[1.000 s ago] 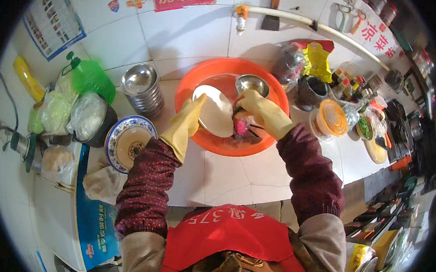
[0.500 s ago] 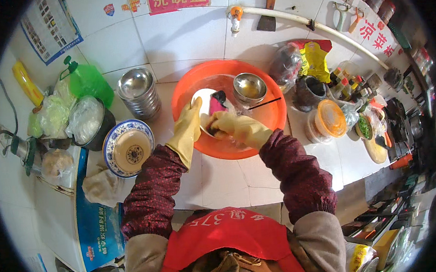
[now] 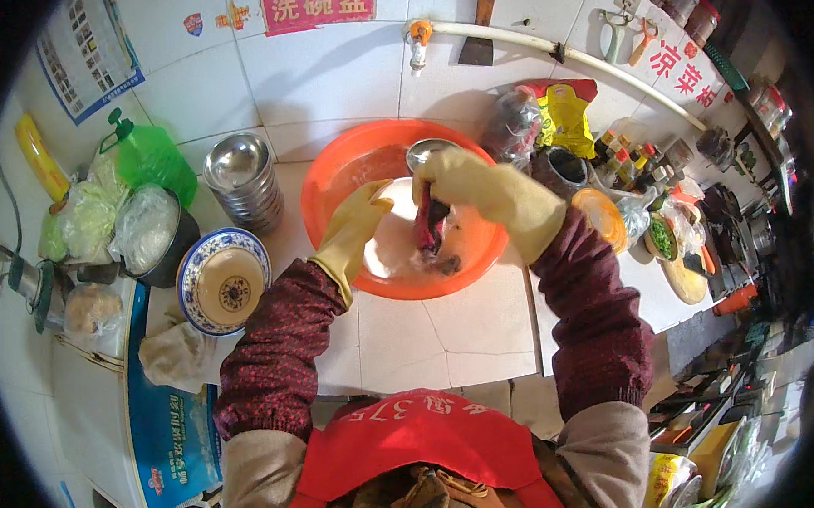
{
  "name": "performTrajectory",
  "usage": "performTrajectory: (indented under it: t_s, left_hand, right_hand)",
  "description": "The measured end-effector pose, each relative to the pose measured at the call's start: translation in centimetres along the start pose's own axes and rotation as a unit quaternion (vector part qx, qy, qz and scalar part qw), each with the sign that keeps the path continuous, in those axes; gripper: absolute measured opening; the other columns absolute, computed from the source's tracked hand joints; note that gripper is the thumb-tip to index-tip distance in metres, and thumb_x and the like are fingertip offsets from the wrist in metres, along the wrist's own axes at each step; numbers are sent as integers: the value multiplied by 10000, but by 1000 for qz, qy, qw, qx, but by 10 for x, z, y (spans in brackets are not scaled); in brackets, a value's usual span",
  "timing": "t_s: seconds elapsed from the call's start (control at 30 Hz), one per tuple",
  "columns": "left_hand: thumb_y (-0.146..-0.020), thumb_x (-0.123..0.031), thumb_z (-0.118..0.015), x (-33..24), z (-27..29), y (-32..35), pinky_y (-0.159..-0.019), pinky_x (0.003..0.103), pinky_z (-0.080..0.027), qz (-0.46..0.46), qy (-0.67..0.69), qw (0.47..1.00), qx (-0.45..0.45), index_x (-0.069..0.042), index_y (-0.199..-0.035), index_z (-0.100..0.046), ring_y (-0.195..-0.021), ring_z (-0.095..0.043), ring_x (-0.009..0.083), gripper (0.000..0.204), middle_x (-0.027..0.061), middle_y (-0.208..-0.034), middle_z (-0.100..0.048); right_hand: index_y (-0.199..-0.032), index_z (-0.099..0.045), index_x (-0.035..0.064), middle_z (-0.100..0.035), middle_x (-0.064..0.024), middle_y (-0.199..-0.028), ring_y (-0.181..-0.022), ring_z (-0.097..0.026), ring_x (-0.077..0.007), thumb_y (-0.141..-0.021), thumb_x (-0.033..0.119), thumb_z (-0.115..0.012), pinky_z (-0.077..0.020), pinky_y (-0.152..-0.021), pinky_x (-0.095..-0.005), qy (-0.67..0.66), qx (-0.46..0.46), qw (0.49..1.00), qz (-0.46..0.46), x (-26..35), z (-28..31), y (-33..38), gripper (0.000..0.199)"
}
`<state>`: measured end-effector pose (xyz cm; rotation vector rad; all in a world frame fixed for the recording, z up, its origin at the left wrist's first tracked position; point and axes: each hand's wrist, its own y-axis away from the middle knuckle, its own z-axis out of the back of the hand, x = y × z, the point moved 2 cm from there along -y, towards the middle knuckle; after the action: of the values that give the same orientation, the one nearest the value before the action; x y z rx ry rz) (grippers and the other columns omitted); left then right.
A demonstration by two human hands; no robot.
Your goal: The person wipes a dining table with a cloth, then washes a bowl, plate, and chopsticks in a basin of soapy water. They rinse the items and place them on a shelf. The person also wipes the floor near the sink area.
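Observation:
In a wide orange basin (image 3: 317, 181) with water in it, my left hand (image 3: 350, 234), in a yellow rubber glove, grips the edge of a white dish (image 3: 388, 243). Whether the dish is a bowl or a plate is hard to tell. My right hand (image 3: 486, 191), gloved alike, is closed on the top of a wet pink-and-black cloth (image 3: 434, 226), which hangs down over the dish. Behind my right hand a steel bowl (image 3: 428, 150) sits in the basin, partly covered by the glove.
Left of the basin stand a stack of steel bowls (image 3: 243, 184) and a blue-patterned bowl (image 3: 225, 282). A green jug (image 3: 153, 161) is behind them. On the right are an orange-lidded tub (image 3: 600, 218), a dark pot (image 3: 562, 170) and several bottles (image 3: 630, 164). A pipe (image 3: 516, 40) runs along the wall.
My right hand has risen and moved right, lifting the cloth so that it hangs. The dish stays in my left hand. The whole view has shifted slightly.

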<state>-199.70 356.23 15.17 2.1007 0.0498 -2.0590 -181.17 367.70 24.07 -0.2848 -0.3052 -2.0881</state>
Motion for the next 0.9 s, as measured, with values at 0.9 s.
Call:
performTrajectory:
  t_s: [0.9]
  left_hand:
    - [-1033, -209, -781, 8, 22, -18, -944, 349, -575, -43, 113, 978, -170, -15, -1385, -724, -1047, -736, 198, 406, 83, -1195, -783]
  right_hand:
    - [-1392, -721, 134, -787, -57, -1218, -1132, -756, -274, -1101, 223, -713, -616, -978, -519, -783, -224, 578, -50, -21, -137, 9, 305]
